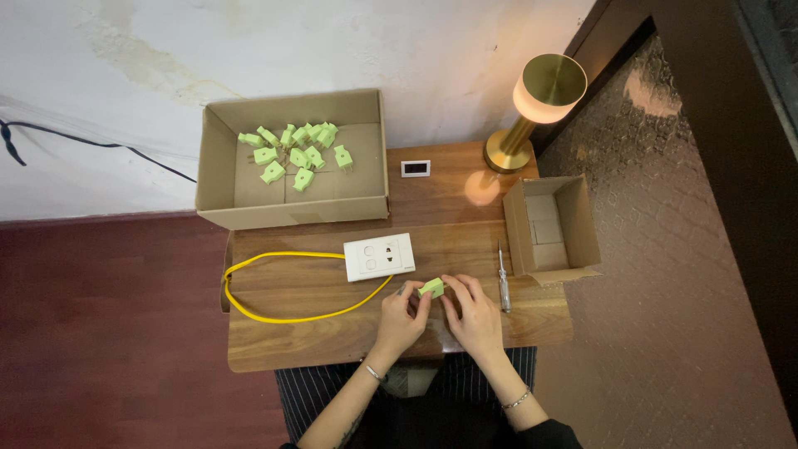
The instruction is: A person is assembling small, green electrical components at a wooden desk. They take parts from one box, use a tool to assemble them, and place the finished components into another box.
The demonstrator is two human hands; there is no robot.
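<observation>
A small light-green plug adapter [432, 288] is held between the fingertips of both hands just above the wooden table [316, 333]. My left hand [402, 320] pinches its left side and my right hand [474, 314] grips its right side. Just up and to the left lies a white socket strip [379, 256] with a yellow cable [274, 287] looping off to the left. A large cardboard box [291, 208] at the back left contains several more green adapters [298, 154].
A screwdriver [502, 276] lies right of my right hand. A small cardboard box [573, 224] with nothing visible inside it sits at the table's right edge. A brass lamp [532, 108], lit, stands at the back right, and a small white display [416, 168] rests near the wall.
</observation>
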